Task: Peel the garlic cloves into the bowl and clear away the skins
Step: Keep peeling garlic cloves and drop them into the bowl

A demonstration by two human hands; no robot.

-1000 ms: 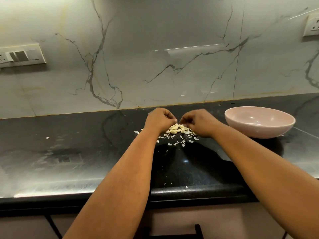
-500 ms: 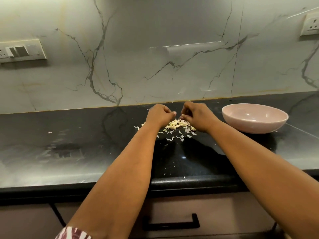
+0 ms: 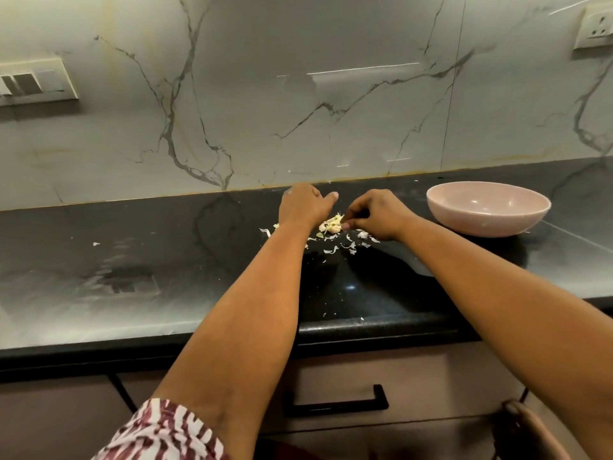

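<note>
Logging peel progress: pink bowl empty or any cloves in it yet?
Empty, as far as shown: the pink bowl has a bare inner wall. The garlic pile sits on the counter.

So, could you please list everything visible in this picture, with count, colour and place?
garlic pile: one, pale yellow-white, on the counter between the hands
skins: many, white, scattered around the pile
bowl: one, pink, right of the pile; inside looks empty
counter: one, black
wall: grey marble, behind the counter
switch plate: one, left wall
socket: one, right wall
drawer handle: one, black, below the counter
left hand: curled by the pile; grip unclear
right hand: pinching at the pile
sleeve: red-white, bottom left
</note>
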